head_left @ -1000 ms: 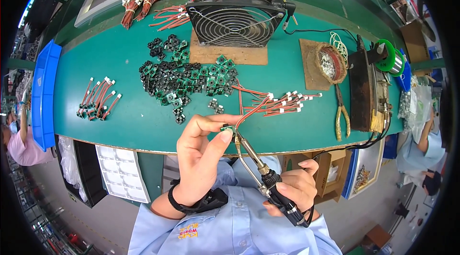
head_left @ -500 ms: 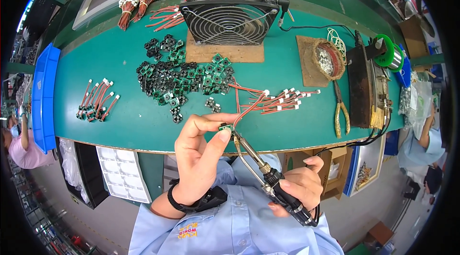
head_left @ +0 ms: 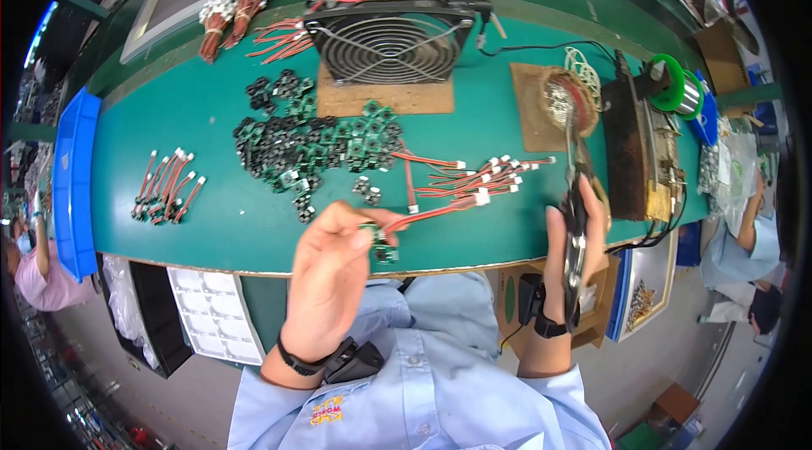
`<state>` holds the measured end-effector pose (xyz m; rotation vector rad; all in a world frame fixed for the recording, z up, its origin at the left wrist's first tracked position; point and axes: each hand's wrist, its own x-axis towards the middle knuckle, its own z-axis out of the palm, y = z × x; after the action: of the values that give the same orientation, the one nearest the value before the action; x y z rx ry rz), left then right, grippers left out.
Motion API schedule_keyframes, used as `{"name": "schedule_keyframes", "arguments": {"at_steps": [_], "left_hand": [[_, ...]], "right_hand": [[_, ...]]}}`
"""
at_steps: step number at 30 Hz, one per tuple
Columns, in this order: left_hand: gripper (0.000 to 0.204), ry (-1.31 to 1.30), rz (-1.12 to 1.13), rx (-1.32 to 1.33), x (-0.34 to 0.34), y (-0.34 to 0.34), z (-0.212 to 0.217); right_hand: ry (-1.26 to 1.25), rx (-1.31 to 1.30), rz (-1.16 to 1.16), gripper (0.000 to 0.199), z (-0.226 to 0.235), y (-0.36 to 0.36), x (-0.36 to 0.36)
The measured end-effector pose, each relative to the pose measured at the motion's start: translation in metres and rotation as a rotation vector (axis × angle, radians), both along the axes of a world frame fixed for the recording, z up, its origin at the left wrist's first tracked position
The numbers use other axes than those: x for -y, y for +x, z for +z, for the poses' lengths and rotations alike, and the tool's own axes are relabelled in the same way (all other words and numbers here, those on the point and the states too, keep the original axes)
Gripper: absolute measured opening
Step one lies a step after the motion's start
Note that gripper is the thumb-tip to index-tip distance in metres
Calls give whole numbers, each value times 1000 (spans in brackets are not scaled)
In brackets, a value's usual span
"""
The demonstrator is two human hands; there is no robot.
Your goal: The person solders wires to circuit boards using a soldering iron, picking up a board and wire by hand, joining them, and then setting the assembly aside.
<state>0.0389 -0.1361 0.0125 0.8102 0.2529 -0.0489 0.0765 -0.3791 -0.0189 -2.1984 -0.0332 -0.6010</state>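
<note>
Pinched in my left hand (head_left: 326,285), a small green circuit board (head_left: 383,247) is held above the table's near edge. From it a red wire lead (head_left: 436,213) with a white plug runs to the right. My right hand (head_left: 594,226) is wrapped around a black soldering iron (head_left: 576,234), blurred by motion. The iron stands nearly upright in the view, its tip end at a round brown container (head_left: 585,86) that has silvery bits inside. The pliers beside it are mostly hidden behind the iron and hand.
Many small boards (head_left: 304,145) lie piled mid-table, with loose wire leads (head_left: 486,175) to their right. Finished-looking boards with leads (head_left: 169,188) lie left, near a blue bin (head_left: 76,188). A fan (head_left: 389,40) stands behind; a solder spool (head_left: 668,85) tops a dark box (head_left: 630,145) at right.
The soldering iron has left the board and swung up and right to the round container. My left hand has shifted slightly left and down, and the board in it is turned.
</note>
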Motion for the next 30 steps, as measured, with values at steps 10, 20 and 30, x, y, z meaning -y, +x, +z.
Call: {"name": "schedule_keyframes", "arguments": {"at_steps": [10, 20, 30], "left_hand": [[9, 331, 284, 69, -22, -19, -11], [11, 554, 347, 82, -20, -25, 1], [23, 1477, -208, 349, -4, -7, 34]], "right_hand": [[-159, -80, 426, 23, 11, 7, -42], [-442, 193, 483, 31, -9, 24, -74], [166, -5, 600, 32, 25, -3, -52]]}}
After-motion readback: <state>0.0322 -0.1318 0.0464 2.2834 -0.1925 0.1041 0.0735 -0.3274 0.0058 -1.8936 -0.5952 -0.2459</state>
